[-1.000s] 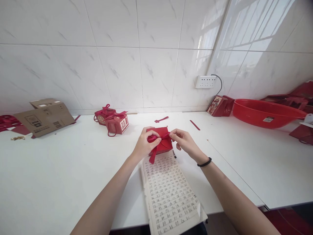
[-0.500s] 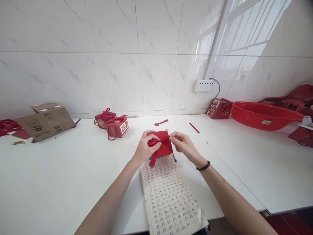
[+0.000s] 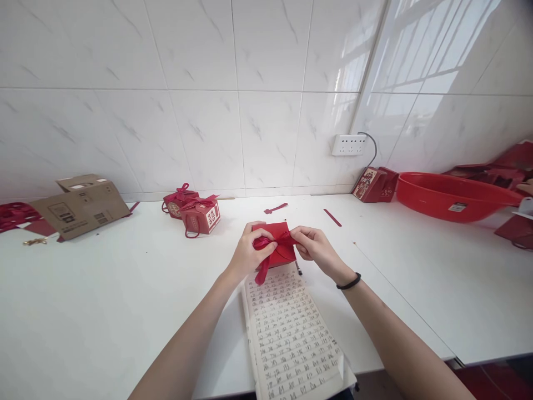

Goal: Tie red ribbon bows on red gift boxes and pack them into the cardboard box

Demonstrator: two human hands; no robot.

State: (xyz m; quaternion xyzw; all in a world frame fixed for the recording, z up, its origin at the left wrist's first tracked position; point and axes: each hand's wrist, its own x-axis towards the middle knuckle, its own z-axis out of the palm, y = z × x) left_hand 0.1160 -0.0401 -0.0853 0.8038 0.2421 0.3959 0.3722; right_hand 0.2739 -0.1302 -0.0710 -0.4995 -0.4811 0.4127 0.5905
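A small red gift box (image 3: pixel 283 255) stands at the far end of an open notebook (image 3: pixel 291 333) filled with handwritten numbers. Across its top lies a dark red ribbon (image 3: pixel 262 273), looped into a bow, with one tail hanging down the front left. My left hand (image 3: pixel 249 250) grips the left part of the bow, thumb pressed near the knot and fingers against the box. On the other side, my right hand (image 3: pixel 314 247) pinches the right loop of the ribbon between thumb and forefinger. A pen (image 3: pixel 298 269) shows partly beside the box.
Two finished-looking red boxes with bows (image 3: pixel 200 215) stand back left, near a cardboard box (image 3: pixel 83 208). Ribbon scraps (image 3: pixel 276 208) lie behind my hands. At the right are a red basin (image 3: pixel 453 194), more red boxes (image 3: pixel 375 184) and a wall socket (image 3: pixel 348 145).
My right hand has moved slightly right, and the right loop of the ribbon now looks wider and more spread. My left hand keeps its hold on the bow.
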